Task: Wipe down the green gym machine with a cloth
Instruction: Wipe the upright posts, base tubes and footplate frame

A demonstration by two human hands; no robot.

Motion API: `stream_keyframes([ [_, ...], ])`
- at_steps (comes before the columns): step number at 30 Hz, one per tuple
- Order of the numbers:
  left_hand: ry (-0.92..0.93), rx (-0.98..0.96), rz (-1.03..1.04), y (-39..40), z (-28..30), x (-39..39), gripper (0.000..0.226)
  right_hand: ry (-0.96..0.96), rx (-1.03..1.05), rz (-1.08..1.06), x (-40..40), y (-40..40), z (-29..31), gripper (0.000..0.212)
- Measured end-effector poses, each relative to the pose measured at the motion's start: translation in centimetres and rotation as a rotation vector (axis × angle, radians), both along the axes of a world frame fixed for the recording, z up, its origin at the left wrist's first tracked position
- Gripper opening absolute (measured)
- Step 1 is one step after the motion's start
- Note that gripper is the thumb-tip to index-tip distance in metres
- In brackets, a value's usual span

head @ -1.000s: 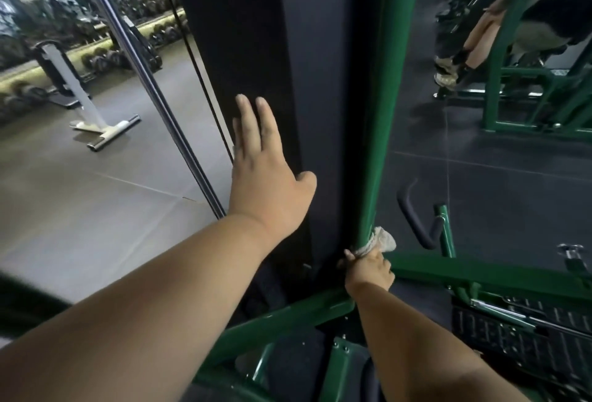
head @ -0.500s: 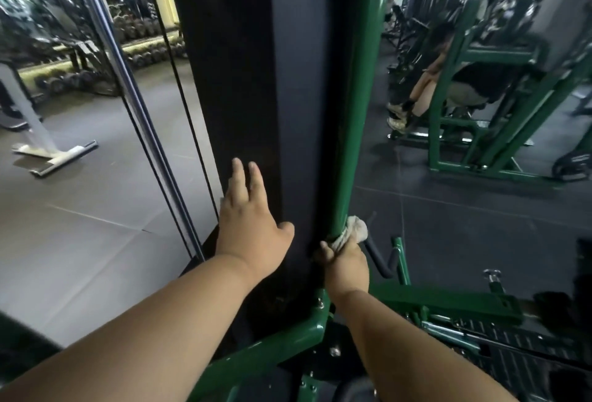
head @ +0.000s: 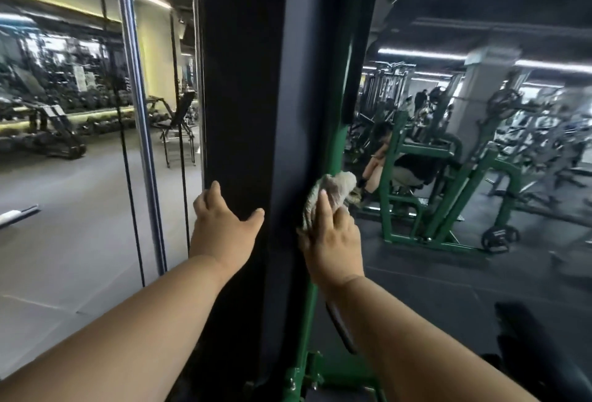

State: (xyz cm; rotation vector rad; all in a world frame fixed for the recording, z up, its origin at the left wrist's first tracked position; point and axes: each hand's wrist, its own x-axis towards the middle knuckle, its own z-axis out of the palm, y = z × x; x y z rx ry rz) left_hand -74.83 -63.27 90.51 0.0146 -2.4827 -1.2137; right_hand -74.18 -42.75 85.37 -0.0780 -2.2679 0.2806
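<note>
One crumpled pale cloth [head: 333,191] against green upright [head: 338,151]

body: two bare forearms | left hand [head: 224,228] bare | right hand [head: 333,241] bare | no sleeves showing

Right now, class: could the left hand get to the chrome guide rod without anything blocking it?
Probably yes. The left hand rests flat on the black panel; the chrome guide rod stands just to its left, only thin black cables between.
</note>
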Motion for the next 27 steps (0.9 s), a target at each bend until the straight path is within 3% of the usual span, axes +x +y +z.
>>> stream_keyframes([
  [3,-0.003,0.008,0.0,0.0,1.2,-0.2,0.111,0.021,0.256,-0.101,-0.4,0.0,3.7,0.071],
  [7,0.004,-0.01,0.015,-0.4,3.1,-1.1,0.119,0.047,0.496,-0.185,-1.4,0.9,8.6,0.077],
  [13,0.175,-0.122,0.01,-0.6,6.6,-2.5,0.126,0.096,0.754,-0.295,-1.9,1.0,16.0,0.075],
  [17,0.172,-0.056,-0.016,0.0,9.2,-3.6,0.133,0.095,0.708,-0.405,-2.1,0.0,22.7,0.076],
  [22,0.135,0.051,-0.004,1.2,10.6,-4.1,0.141,0.191,0.566,-0.349,-3.1,-0.5,29.7,0.076],
  [27,0.112,0.045,-0.018,1.2,10.8,-4.7,0.146,0.208,0.562,-0.375,-3.1,-0.9,34.4,0.077],
])
